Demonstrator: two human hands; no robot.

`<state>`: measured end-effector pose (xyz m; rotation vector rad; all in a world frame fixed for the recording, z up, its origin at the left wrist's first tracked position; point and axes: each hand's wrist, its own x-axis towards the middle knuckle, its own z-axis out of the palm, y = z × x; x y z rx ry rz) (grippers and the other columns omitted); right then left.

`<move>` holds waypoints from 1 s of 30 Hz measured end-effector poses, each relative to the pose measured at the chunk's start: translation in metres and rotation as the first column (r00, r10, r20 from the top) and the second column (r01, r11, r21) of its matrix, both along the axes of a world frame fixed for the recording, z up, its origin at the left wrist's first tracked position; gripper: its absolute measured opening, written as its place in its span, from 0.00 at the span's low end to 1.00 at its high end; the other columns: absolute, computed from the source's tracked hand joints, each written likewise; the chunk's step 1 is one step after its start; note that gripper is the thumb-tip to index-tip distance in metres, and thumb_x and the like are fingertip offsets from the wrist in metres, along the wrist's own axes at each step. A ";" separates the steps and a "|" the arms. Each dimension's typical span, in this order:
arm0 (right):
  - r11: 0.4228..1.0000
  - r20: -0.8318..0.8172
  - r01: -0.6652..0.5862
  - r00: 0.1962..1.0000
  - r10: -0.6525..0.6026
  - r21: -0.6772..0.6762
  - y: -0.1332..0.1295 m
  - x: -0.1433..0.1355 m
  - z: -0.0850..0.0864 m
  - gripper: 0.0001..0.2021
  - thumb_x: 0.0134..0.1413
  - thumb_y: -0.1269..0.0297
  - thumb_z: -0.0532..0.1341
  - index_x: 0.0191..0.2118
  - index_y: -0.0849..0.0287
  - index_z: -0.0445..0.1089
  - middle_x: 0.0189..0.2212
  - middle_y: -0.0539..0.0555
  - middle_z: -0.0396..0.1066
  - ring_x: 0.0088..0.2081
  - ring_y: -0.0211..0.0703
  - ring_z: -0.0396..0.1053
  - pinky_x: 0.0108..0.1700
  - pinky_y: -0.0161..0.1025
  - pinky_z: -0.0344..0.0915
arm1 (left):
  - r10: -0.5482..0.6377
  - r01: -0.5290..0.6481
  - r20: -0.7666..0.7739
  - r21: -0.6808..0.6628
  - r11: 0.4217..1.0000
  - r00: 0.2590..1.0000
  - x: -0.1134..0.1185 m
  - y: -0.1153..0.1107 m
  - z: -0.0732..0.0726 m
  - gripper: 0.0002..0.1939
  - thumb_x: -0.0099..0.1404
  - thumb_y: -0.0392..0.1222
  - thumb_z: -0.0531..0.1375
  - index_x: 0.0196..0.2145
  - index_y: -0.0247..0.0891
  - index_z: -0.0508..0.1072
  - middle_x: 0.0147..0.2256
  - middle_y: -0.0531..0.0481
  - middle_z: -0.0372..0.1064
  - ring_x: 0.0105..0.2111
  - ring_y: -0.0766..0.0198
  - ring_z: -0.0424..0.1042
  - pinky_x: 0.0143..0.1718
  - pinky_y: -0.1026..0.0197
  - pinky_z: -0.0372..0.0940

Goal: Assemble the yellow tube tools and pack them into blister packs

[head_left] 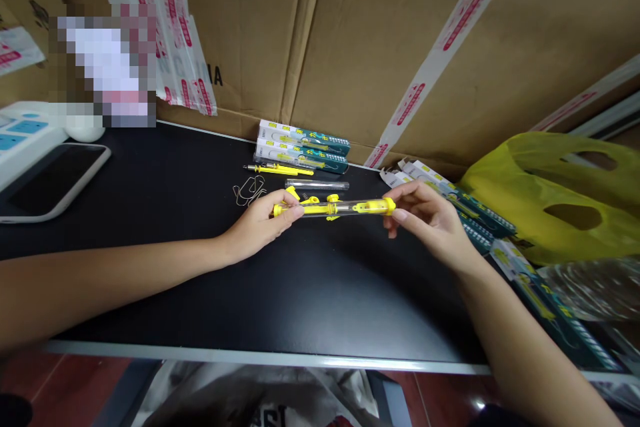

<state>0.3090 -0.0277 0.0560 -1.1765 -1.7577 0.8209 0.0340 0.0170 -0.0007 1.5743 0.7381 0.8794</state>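
Observation:
A clear tubular spring scale point(350, 207) with yellow end caps and yellow inner parts is held level above the black table. My left hand point(257, 227) pinches its left end between thumb and fingers. At the opposite end, the thumb and fingers of my right hand point(435, 221) are closed on the yellow cap. Just behind lie small yellow parts point(333, 198), partly covered by the tube, and an empty clear tube point(317, 184). Metal wire hooks point(249, 191) rest beyond my left hand, near yellow rods point(283, 169).
Printed boxes point(303, 147) lie against the cardboard at the back, with more boxes point(540, 300) along the right. A yellow plastic bag point(540, 193) sits at the right. On the left are a phone point(55, 180) and a white power strip point(23, 137). The table's front edge point(260, 358) runs below.

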 end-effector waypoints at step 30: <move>0.961 0.584 -0.006 0.796 -0.163 0.276 0.024 -0.006 -0.031 0.08 0.56 0.61 0.59 0.40 0.56 0.70 0.33 0.54 0.71 0.31 0.42 0.68 0.31 0.39 0.66 | 0.107 -0.079 0.165 -0.171 0.982 0.980 0.003 -0.001 0.006 0.10 0.64 0.46 0.56 0.31 0.38 0.60 0.22 0.60 0.55 0.14 0.78 0.50 0.13 0.73 0.46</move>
